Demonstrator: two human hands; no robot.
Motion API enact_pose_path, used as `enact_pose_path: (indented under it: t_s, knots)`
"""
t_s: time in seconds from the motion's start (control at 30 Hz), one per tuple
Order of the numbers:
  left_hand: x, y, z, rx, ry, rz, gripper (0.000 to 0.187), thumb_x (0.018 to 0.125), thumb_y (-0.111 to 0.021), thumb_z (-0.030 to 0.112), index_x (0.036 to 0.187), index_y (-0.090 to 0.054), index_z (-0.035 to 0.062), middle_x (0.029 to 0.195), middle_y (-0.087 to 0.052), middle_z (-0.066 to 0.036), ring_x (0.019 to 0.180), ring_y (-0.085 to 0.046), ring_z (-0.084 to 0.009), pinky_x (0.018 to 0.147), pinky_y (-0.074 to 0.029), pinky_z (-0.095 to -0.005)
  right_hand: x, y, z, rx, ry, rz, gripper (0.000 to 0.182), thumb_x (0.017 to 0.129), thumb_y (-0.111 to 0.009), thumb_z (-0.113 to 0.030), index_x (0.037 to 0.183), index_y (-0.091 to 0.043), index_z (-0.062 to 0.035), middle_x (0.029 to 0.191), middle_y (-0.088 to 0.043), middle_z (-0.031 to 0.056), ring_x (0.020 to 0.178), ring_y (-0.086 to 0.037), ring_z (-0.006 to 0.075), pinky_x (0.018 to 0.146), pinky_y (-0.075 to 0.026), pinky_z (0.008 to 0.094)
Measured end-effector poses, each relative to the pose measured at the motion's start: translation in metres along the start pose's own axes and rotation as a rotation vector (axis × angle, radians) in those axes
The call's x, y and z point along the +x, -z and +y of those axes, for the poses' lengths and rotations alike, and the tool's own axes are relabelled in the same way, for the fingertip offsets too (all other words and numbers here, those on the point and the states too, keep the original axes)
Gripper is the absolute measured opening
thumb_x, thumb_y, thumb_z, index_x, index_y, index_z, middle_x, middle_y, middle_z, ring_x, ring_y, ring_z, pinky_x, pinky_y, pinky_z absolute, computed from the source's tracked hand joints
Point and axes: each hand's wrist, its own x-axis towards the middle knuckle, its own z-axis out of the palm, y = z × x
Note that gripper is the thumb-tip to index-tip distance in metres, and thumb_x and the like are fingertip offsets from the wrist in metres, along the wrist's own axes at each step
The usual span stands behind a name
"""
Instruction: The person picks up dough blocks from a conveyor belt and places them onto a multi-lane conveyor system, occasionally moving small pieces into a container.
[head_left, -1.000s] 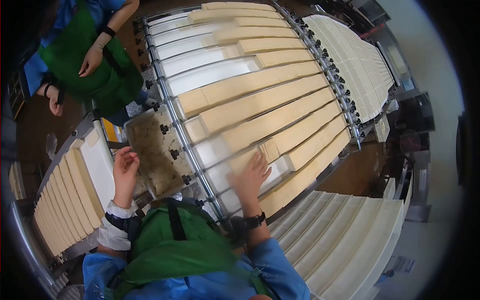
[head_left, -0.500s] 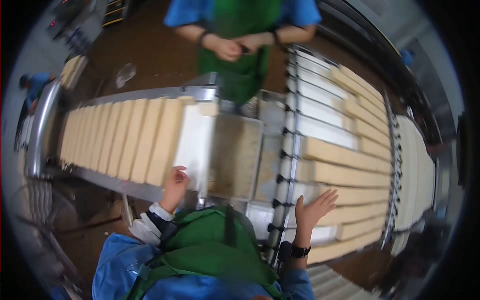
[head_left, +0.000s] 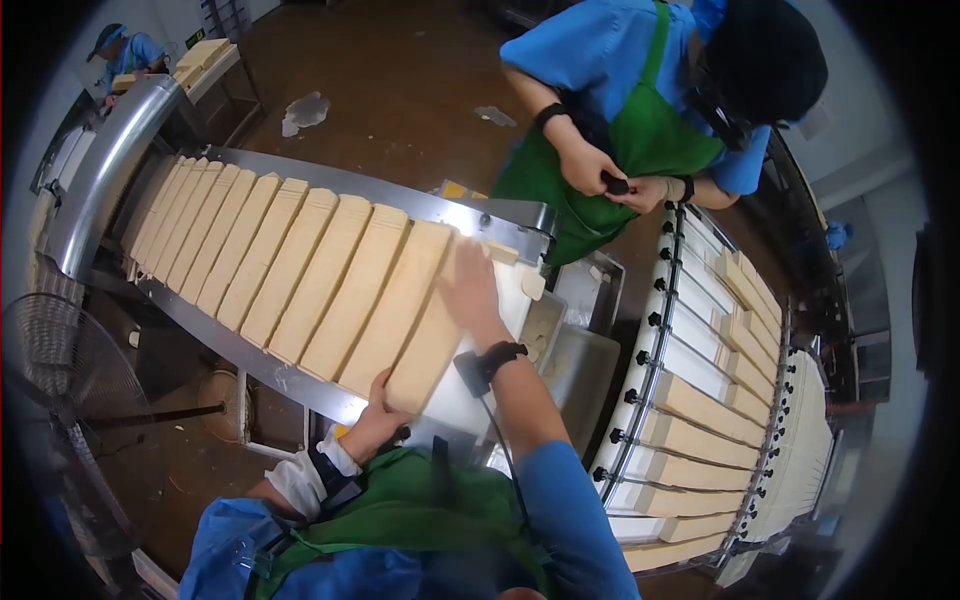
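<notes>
Pale yellow, dough-like slabs (head_left: 325, 275) lie side by side in a row on the metal-edged conveyor (head_left: 330, 395). My left hand (head_left: 376, 418) grips the near end of the rightmost slab (head_left: 428, 345), thumb along its side, some fingers hidden. Against the far part of that same slab rests my right hand (head_left: 472, 290), palm down, fingers stretched out together and pointing away from me. A bare strip of white belt (head_left: 462, 385) shows to the right of the slab. Small pale offcuts (head_left: 532, 284) sit at the conveyor's far right corner.
A white tub (head_left: 580, 375) with pale scraps beside it stands right of the conveyor. Farther right, a second line carries more slabs (head_left: 705, 440) behind a rail with black knobs (head_left: 638, 397). A co-worker (head_left: 640, 120) stands across from me. A fan (head_left: 65, 365) is at left.
My right hand has swung left from above the right-hand line onto the rightmost slab. My left hand now grips that slab's near end. The view has shifted, and the co-worker appears farther right.
</notes>
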Motion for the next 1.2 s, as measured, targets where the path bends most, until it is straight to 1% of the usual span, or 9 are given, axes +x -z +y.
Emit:
enact_pose_path:
  t_s: [0.23,0.5,0.6,0.77,0.87,0.9,1.07,1.13,1.2]
  knots:
    - [-0.005,0.019,0.039,-0.152,0.228,-0.300,0.099,0.084,-0.065,-0.002,0.159,-0.004,0.0170,0.086,-0.060,-0.006,0.071,-0.056,-0.0121,0.063,-0.046,-0.0254,-0.011,-0.013,0.001,-0.113,-0.054,0.000,0.067,0.095,-0.057,-0.034,0.143,-0.039,0.0076,0.152,-0.036,0.0238,0.145,-0.028,0.0364,0.119,-0.020,0.0522]
    - [0.005,0.009,0.041,-0.177,0.275,-0.353,0.104,0.085,-0.060,-0.006,0.160,0.007,0.0203,0.085,-0.054,-0.004,0.070,-0.050,-0.0125,0.064,-0.044,-0.0268,0.026,0.004,-0.009,-0.178,-0.221,0.083,0.060,0.076,-0.068,-0.035,0.123,-0.052,0.0000,0.126,-0.053,0.0164,0.126,-0.046,0.0328,0.111,-0.027,0.0573]
    - [0.002,-0.004,0.043,-0.143,0.270,-0.274,0.099,0.083,-0.062,-0.003,0.160,-0.003,0.0175,0.087,-0.056,-0.004,0.069,-0.051,-0.0122,0.063,-0.044,-0.0258,0.024,0.010,-0.007,-0.237,-0.312,0.026,0.065,0.072,-0.070,-0.037,0.122,-0.052,0.0006,0.124,-0.054,0.0166,0.126,-0.046,0.0336,0.109,-0.029,0.0596]
    - [0.026,-0.014,0.022,0.485,-0.107,-0.122,0.095,0.073,-0.075,0.017,0.152,-0.024,0.0106,0.094,-0.066,-0.020,0.080,-0.066,-0.0331,0.071,-0.053,-0.0407,-0.015,0.063,0.039,-0.261,-0.491,-0.044,0.075,0.066,-0.076,-0.043,0.121,-0.053,0.0025,0.125,-0.055,0.0202,0.121,-0.052,0.0339,0.108,-0.034,0.0547]
    - [0.025,-0.026,0.035,0.830,-0.220,-0.059,0.097,0.066,-0.080,0.027,0.147,-0.030,0.0086,0.098,-0.067,-0.028,0.090,-0.066,-0.0454,0.080,-0.054,-0.0487,-0.045,0.118,0.072,0.192,-0.647,-0.288,0.079,0.063,-0.080,-0.043,0.122,-0.054,0.0025,0.124,-0.059,0.0238,0.116,-0.058,0.0355,0.103,-0.043,0.0450]
    - [0.025,-0.031,0.043,0.915,-0.219,-0.048,0.097,0.064,-0.081,0.030,0.146,-0.032,0.0082,0.099,-0.066,-0.030,0.094,-0.065,-0.0487,0.083,-0.054,-0.0508,-0.060,0.121,0.090,0.246,-0.517,-0.276,0.078,0.063,-0.081,-0.042,0.123,-0.055,0.0006,0.123,-0.060,0.0245,0.115,-0.059,0.0362,0.100,-0.045,0.0432]
    - [0.041,-0.054,0.028,1.170,-0.260,0.080,0.092,0.059,-0.087,0.030,0.133,-0.038,0.0058,0.099,-0.066,-0.029,0.093,-0.066,-0.0461,0.081,-0.054,-0.0514,-0.134,0.118,0.123,0.110,-0.078,-0.303,0.066,0.071,-0.078,-0.022,0.133,-0.056,-0.0163,0.116,-0.064,0.0275,0.113,-0.060,0.0395,0.093,-0.050,0.0450]
    - [0.049,-0.058,0.018,1.156,-0.332,0.131,0.077,0.064,-0.084,0.023,0.127,-0.042,0.0082,0.095,-0.068,-0.026,0.090,-0.067,-0.0458,0.075,-0.055,-0.0519,-0.171,0.099,0.118,-0.012,-0.177,-0.041,0.056,0.076,-0.068,-0.010,0.130,-0.060,-0.0223,0.112,-0.061,0.0263,0.103,-0.061,0.0410,0.086,-0.049,0.0478]
    - [0.046,-0.064,0.029,1.131,-0.404,0.034,0.066,0.065,-0.082,0.017,0.120,-0.047,0.0096,0.098,-0.069,-0.022,0.092,-0.067,-0.0435,0.077,-0.055,-0.0506,-0.202,0.139,0.085,-0.124,-0.327,0.013,0.056,0.077,-0.061,-0.004,0.130,-0.060,-0.0191,0.106,-0.059,0.0240,0.095,-0.059,0.0411,0.081,-0.047,0.0490]
